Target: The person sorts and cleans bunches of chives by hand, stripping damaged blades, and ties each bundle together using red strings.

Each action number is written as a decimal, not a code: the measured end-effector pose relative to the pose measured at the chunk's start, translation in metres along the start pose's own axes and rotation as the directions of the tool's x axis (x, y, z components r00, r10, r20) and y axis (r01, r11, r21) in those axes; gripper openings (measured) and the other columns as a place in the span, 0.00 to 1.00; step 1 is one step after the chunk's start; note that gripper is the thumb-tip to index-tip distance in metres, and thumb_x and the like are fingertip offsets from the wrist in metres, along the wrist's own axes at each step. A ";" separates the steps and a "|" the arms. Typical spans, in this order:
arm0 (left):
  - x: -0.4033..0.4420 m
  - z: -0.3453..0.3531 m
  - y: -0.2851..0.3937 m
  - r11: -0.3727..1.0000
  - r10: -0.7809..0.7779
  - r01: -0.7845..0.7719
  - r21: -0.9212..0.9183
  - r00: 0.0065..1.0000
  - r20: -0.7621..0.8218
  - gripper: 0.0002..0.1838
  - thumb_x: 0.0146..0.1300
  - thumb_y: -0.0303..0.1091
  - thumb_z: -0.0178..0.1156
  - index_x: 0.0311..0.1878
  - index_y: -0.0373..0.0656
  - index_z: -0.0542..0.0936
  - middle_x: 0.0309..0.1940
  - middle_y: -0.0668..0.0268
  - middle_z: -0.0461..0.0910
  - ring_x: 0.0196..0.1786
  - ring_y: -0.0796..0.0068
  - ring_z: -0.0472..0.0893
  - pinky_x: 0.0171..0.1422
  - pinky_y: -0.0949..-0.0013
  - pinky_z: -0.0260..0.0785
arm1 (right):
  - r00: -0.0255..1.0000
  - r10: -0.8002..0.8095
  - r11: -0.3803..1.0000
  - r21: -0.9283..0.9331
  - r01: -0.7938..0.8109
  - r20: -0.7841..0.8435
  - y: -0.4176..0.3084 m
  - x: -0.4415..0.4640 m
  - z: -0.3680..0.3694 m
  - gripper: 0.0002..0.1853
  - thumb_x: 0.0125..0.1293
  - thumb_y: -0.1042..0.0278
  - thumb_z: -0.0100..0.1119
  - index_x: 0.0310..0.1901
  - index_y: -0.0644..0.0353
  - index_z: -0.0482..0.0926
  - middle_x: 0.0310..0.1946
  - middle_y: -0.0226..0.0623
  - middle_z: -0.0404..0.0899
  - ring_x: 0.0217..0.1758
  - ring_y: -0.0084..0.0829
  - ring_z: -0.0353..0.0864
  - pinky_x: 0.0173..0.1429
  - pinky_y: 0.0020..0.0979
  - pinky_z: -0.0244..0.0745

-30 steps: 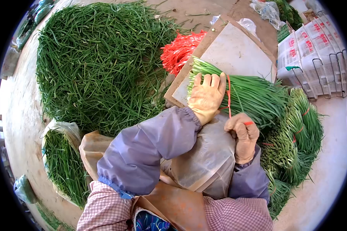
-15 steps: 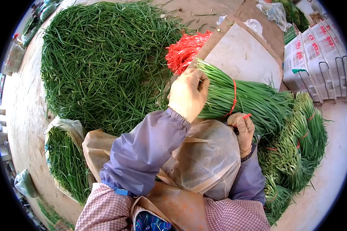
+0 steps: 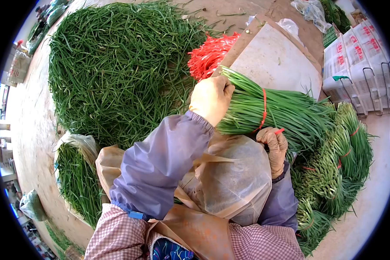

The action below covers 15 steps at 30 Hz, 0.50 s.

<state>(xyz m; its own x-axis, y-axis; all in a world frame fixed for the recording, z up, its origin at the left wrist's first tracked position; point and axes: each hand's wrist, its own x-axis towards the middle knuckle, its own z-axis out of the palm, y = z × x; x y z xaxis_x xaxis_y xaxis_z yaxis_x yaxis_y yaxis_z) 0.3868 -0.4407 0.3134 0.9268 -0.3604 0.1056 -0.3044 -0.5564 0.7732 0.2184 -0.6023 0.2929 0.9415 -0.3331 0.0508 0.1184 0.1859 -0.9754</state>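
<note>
A bundle of long green stalks (image 3: pixel 290 106) lies across a white board (image 3: pixel 273 60), with a red tie (image 3: pixel 264 108) around it. My left hand (image 3: pixel 211 97), in a tan glove, is closed at the pale ends of the bundle; the fingertips are pinched, and what they hold is too small to make out. My right hand (image 3: pixel 274 147), also gloved, is closed at the lower edge of the bundle near the tie, with a red strip end (image 3: pixel 280 131) sticking out of its fingers.
A large heap of loose green stalks (image 3: pixel 121 69) covers the left. Red strips (image 3: pixel 210 56) are piled beside the board. Tied bundles (image 3: pixel 325 177) are stacked at the right, below white crates (image 3: pixel 357 65). An open bag of greens (image 3: pixel 78 182) stands at lower left.
My left hand has let go of the top of the bundle and moved left to its pale ends. My right hand has come closer to the bundle, and the red tie now sits tighter around it.
</note>
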 end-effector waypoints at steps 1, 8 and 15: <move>0.001 -0.001 0.000 0.999 0.016 -0.016 0.034 1.000 0.013 0.08 0.56 0.31 0.64 0.38 0.40 0.82 0.28 0.53 0.82 0.34 0.52 0.83 0.40 0.59 0.75 | 1.000 -0.006 1.000 -0.001 0.006 0.001 0.001 0.000 0.000 0.13 0.70 0.64 0.59 0.29 0.62 0.74 0.30 0.36 0.77 0.31 0.24 0.70 0.37 0.26 0.65; 0.012 -0.011 0.007 0.963 0.106 -0.144 0.228 0.980 0.171 0.09 0.56 0.34 0.64 0.37 0.40 0.82 0.28 0.51 0.82 0.37 0.50 0.82 0.44 0.53 0.74 | 1.000 -0.014 1.000 -0.002 0.014 0.005 0.003 0.000 -0.001 0.13 0.71 0.65 0.58 0.29 0.62 0.74 0.31 0.36 0.78 0.30 0.22 0.68 0.36 0.25 0.65; 0.026 -0.020 0.004 0.967 0.094 -0.166 0.191 0.937 0.338 0.09 0.56 0.35 0.65 0.36 0.41 0.81 0.29 0.53 0.81 0.37 0.50 0.82 0.42 0.54 0.73 | 1.000 -0.020 1.000 0.003 0.020 0.001 0.005 0.000 -0.001 0.12 0.71 0.64 0.58 0.30 0.61 0.75 0.32 0.36 0.78 0.28 0.21 0.67 0.35 0.24 0.64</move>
<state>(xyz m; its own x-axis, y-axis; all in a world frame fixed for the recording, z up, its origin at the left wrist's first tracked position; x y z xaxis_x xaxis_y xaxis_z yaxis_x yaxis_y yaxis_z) 0.4145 -0.4372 0.3320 0.7652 -0.6426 -0.0399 -0.4903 -0.6218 0.6107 0.2186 -0.6024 0.2882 0.9394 -0.3355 0.0703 0.1378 0.1819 -0.9736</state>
